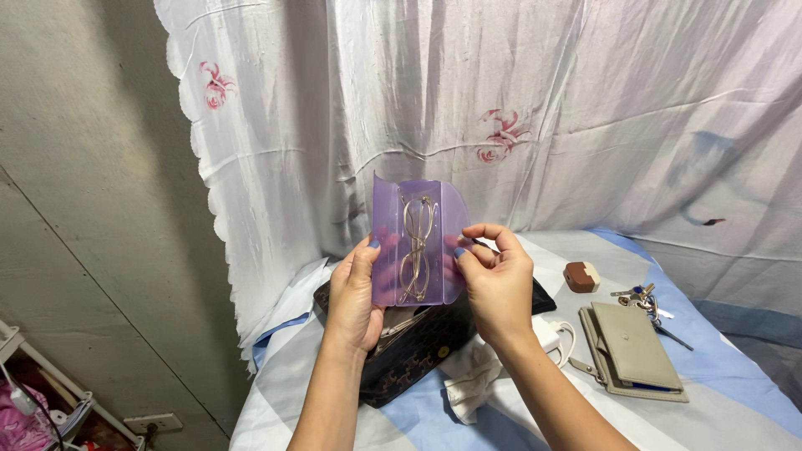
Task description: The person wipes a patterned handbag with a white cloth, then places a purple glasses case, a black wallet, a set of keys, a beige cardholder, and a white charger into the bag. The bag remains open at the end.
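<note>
Both my hands hold up a see-through purple glasses case point(420, 238) above the table. Inside it lies a pair of thin gold-framed glasses point(416, 248), standing on end. My left hand point(355, 294) grips the case's left edge with the thumb on its front. My right hand point(494, 280) pinches the right flap between thumb and fingers. Just below the case sits an open dark patterned bag point(415, 351).
On the blue and white tablecloth point(735, 359) lie a grey-green wallet point(632, 349), a bunch of keys point(642, 297), a small brown and cream box point(581, 276), a white charger with cable point(551, 336) and a white cloth point(472, 380). A white curtain point(501, 108) hangs behind. A shelf rack point(50, 409) stands lower left.
</note>
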